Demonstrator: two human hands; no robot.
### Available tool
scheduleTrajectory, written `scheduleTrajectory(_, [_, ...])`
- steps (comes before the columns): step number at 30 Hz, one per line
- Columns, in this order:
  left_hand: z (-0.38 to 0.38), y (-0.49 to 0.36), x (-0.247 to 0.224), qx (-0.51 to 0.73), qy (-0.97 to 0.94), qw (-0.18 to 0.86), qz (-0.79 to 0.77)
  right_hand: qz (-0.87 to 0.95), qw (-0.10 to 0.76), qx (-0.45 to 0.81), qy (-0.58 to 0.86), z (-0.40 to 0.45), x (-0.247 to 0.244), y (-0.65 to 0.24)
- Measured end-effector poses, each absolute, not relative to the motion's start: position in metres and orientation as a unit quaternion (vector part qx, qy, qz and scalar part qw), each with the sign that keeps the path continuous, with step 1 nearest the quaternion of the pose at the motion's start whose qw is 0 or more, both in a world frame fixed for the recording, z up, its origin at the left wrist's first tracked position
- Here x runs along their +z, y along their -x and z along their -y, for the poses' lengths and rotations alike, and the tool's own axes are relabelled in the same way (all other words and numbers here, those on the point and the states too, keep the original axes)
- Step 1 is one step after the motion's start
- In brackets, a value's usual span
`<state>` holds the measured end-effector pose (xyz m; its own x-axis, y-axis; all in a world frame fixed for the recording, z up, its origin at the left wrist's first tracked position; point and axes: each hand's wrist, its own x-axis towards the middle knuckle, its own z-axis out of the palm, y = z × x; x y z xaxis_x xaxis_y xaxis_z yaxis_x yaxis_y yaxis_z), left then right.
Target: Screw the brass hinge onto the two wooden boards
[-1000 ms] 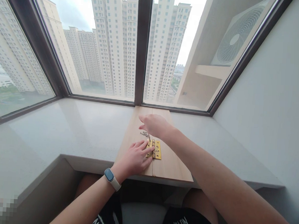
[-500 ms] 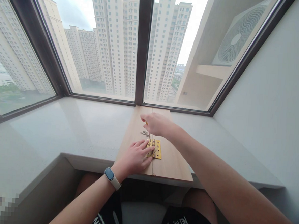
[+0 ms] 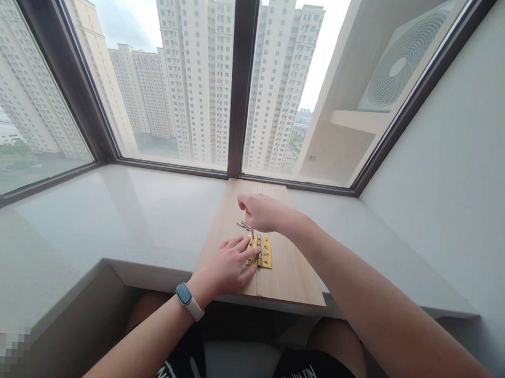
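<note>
Two light wooden boards (image 3: 290, 271) lie side by side on the white sill, with a seam between them. A brass hinge (image 3: 267, 252) lies across the seam. My left hand (image 3: 231, 264) rests on the hinge's left leaf and the wood, its fingers spread. Above the hinge, my right hand (image 3: 263, 211) is closed round the yellowish handle of a screwdriver (image 3: 252, 232); its thin shaft points down to the hinge's upper left part, and the tip is too small to make out. Several screws (image 3: 244, 225) lie on the left board beside the shaft.
The white sill (image 3: 156, 217) runs along the dark window frame (image 3: 240, 97). Its front edge stands over my knees. A wall (image 3: 459, 167) rises at the right, and a blurred patch lies at the lower left.
My right hand has dipped very slightly, still round the screwdriver. My left hand and the hinge stay in place.
</note>
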<state>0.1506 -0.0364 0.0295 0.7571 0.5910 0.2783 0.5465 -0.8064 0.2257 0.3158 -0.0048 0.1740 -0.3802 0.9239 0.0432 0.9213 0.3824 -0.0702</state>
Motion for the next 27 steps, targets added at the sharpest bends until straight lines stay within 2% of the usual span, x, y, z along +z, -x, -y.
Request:
scheduleTrajectory(6, [0.0367, -0.1500, 0.0293, 0.169, -0.934, 0.069, -0.306, 0.824, 0.027, 0.004, 0.566, 0.0054, 0.1778, -0.3189])
scheduleTrajectory(15, [0.0351, -0.1502, 0.0280, 0.171, -0.934, 0.070, -0.305, 0.790, 0.008, -0.100, 0.604, 0.0088, 0.1792, -0.3099])
scheduleTrajectory(20, [0.0349, -0.1497, 0.0275, 0.175, -0.934, 0.069, -0.305, 0.823, 0.038, -0.021, 0.567, 0.0104, 0.1796, -0.3132])
scheduleTrajectory(23, [0.0351, -0.1494, 0.0279, 0.176, -0.934, 0.071, -0.303, 0.821, 0.028, 0.032, 0.570, 0.0101, 0.1817, -0.3153])
scheduleTrajectory(27, [0.0353, -0.1492, 0.0284, 0.173, -0.934, 0.071, -0.305, 0.813, 0.018, 0.033, 0.581, 0.0088, 0.1832, -0.3176])
